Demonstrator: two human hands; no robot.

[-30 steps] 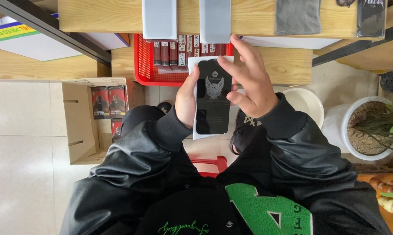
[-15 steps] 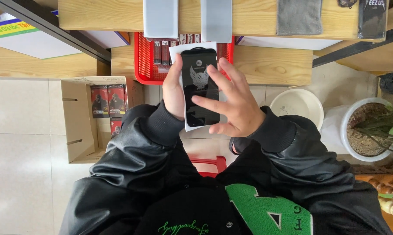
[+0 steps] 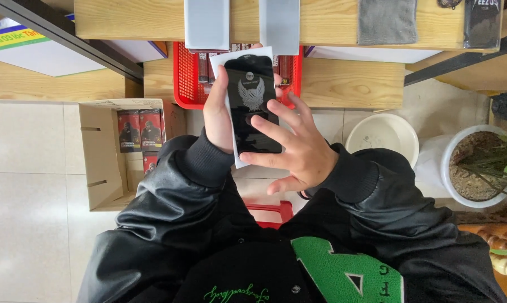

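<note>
From my feed, my right hand point(image 3: 298, 154) lies open, fingers spread, its fingertips resting on the lower face of a flat black packet point(image 3: 251, 104) with a white backing and a silver winged emblem. My left hand point(image 3: 217, 115) grips that packet by its left edge, holding it upright above the floor in front of the shelf. To the left, an open cardboard box point(image 3: 99, 163) holds small printed cartons. Beyond the packet sits a red basket point(image 3: 183, 84) on the wooden shelf point(image 3: 349, 84).
</note>
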